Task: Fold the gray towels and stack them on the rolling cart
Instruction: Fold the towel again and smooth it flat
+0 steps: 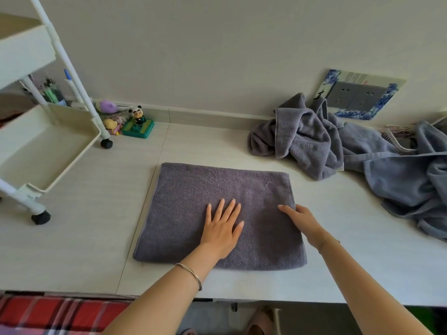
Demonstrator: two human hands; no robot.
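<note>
Head view, looking down on a pale table (242, 284). Folded gray towel (217, 213) lies flat at the table's centre, a neat rectangle with its edges squared. Left hand (221, 232) rests palm-down on the towel's near half, fingers straight and spread wide, holding nothing; a thin bracelet (191, 274) sits on that wrist. Right hand (303, 220) is at the towel's right edge: the thumb lies on top of the cloth, the other fingers are curled at the edge, and whether they pinch the fabric cannot be told.

Right of the towel and toward the wall, a heap of unfolded gray towels (338, 151) lies crumpled, apart from the folded one, spreading to the table's right side. Left of the towel stands the white rolling cart (43, 151); its lower tray holds no towel. Beyond the towel's far left corner, beside the cart's wheel, small toy figures (135, 122) stand against the wall. A wall socket plate (360, 95) sits behind the heap.
</note>
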